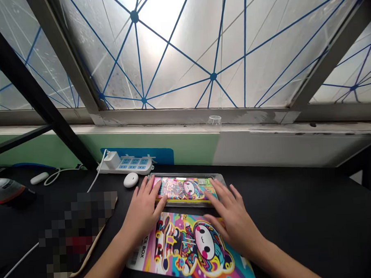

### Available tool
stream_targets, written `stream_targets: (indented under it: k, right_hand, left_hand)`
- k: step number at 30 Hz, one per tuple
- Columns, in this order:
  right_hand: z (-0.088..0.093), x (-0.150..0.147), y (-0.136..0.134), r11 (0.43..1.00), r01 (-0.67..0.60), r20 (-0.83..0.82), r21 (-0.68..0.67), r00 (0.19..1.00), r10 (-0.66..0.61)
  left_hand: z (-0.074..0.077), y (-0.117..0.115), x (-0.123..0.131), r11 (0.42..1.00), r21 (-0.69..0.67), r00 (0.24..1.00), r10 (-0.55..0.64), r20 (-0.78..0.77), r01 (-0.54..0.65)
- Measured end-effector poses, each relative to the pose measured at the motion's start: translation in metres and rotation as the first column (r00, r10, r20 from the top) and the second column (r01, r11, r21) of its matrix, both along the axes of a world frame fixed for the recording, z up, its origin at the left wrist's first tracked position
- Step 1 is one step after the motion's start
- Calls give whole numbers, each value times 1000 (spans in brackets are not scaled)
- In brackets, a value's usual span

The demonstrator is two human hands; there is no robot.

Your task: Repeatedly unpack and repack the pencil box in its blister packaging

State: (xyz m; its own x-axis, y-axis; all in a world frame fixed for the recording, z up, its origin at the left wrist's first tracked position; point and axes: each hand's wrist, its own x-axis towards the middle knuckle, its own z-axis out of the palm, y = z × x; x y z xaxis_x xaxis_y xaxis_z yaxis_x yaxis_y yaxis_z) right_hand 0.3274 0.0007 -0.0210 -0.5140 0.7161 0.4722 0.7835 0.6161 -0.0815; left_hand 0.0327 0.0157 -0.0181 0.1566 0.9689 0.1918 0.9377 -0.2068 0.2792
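Observation:
A colourful pencil box (pixel 181 189) with a cartoon character on its lid lies in a clear plastic tray (pixel 188 204) on the black table. My left hand (pixel 145 206) rests over the box's left end, fingers spread and thumb along the near edge. On the right end lies my right hand (pixel 228 211), its fingers stretched apart over the box and the tray's rim. Nearer to me, between my forearms, is a flat printed sheet (pixel 190 249) with the same character and the letters "CIL BOX"; my right thumb is over its upper edge.
Behind the tray stand a white power strip (pixel 134 165) with a plugged-in adapter (pixel 112 160) and a small white round case (pixel 131 180). A blurred-out item (pixel 82 237) lies at left, beside a white cable (pixel 17 265). A clear cup (pixel 214 120) sits on the windowsill.

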Motion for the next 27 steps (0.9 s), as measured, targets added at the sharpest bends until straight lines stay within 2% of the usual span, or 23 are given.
stream_targets:
  k: [3,5,7,10,13,17,20,23,27]
  right_hand:
    - [4,-14,-26,980,-201,-35,-16,979,200]
    - [2,-26,-40,960,-261,-98,-99,963,252]
    - [-1,-36,-49,945,-237,-122,-227,969,214]
    - [-1,-42,-52,909,-132,-63,-394,991,117]
    - [1,-40,-47,906,-52,-34,-420,999,41]
    - [0,-40,-39,929,11,-7,-369,1000,-14]
    - [0,-42,-34,944,79,23,-320,997,-75]
    - [0,-39,-29,945,144,25,-295,989,-143]
    - [1,-31,-24,947,137,-20,-289,989,-149]
  left_hand:
    - [3,-4,0,999,46,999,-12,-46,14]
    - [5,-10,2,993,101,997,-59,-47,63]
    - [8,-15,4,977,155,989,-141,-34,145]
    - [14,-22,11,945,216,969,-248,-8,244]
    - [23,-19,28,944,179,956,-289,47,276]
    - [31,5,62,956,9,951,-294,95,295]
    - [25,33,82,955,-29,955,-295,39,297]
    - [14,57,88,962,-95,966,-258,-3,257]
    - [4,71,81,959,-63,959,-280,-40,278]
